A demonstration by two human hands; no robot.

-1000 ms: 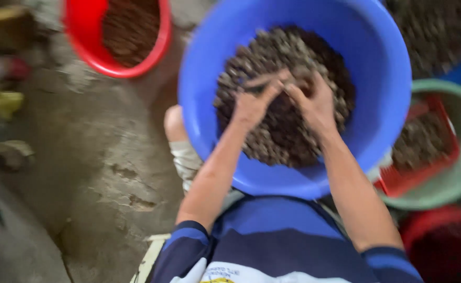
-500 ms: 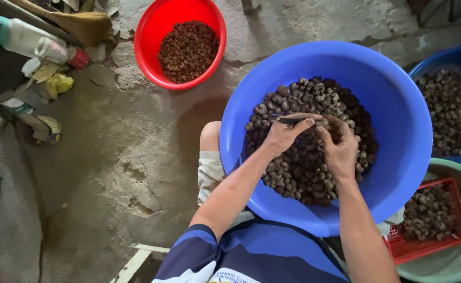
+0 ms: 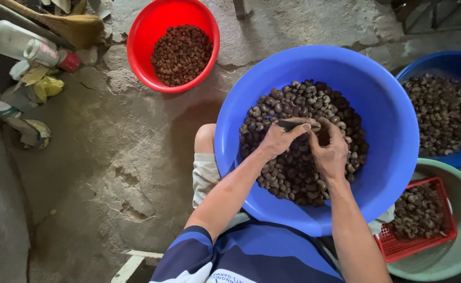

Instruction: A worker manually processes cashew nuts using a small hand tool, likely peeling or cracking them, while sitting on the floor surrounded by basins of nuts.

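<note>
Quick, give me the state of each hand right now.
Left hand: closed, holding a thin dark tool.
Right hand: closed on something small, hidden by the fingers.

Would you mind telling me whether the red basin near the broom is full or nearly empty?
Nearly empty: the red basin holds only a shallow patch of reddish-brown nuts, with its inner wall bare all around.

left hand (image 3: 280, 139) curled, fingertips pinched | right hand (image 3: 329, 152) curled, touching left
</note>
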